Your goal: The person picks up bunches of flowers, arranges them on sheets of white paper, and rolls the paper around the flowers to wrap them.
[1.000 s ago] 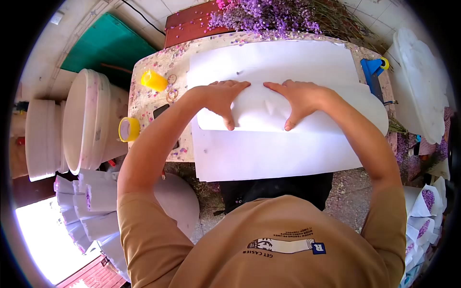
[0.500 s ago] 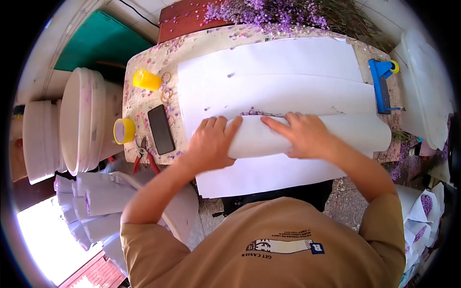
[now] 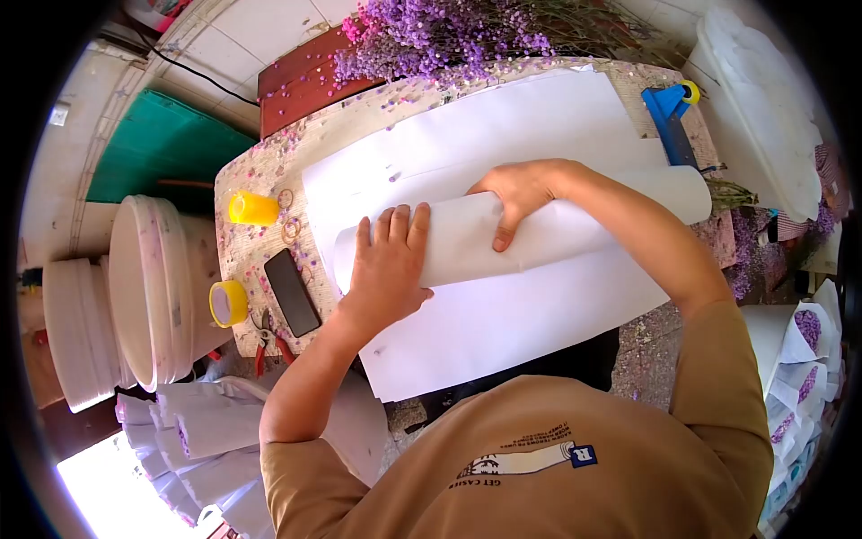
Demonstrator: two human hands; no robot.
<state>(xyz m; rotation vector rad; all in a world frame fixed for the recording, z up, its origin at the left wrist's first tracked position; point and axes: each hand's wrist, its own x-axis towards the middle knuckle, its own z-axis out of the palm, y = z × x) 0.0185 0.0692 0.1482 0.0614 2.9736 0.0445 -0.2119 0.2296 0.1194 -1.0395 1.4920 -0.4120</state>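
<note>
A white paper roll (image 3: 467, 238) lies across flat white sheets (image 3: 539, 314) on the table, with green stems (image 3: 732, 193) poking out of its right end. My left hand (image 3: 386, 260) rests on the roll's left part, fingers extended and slightly apart. Around the middle of the roll goes my right hand (image 3: 516, 199), its thumb on the near side and its fingers over the far side, partly hidden. What lies inside the roll cannot be seen.
On the table's left are a yellow cup-like object (image 3: 253, 208), a yellow tape roll (image 3: 228, 304), a phone (image 3: 292, 292) and red-handled pliers (image 3: 262, 346). A blue tape dispenser (image 3: 669, 121) stands right. Purple flowers (image 3: 422, 40) lie beyond. White buckets (image 3: 148, 287) stand left.
The paper has become a narrower, tilted roll. My left hand has moved left and opened flat on it; my right hand has shifted to the roll's far side. The head view has turned.
</note>
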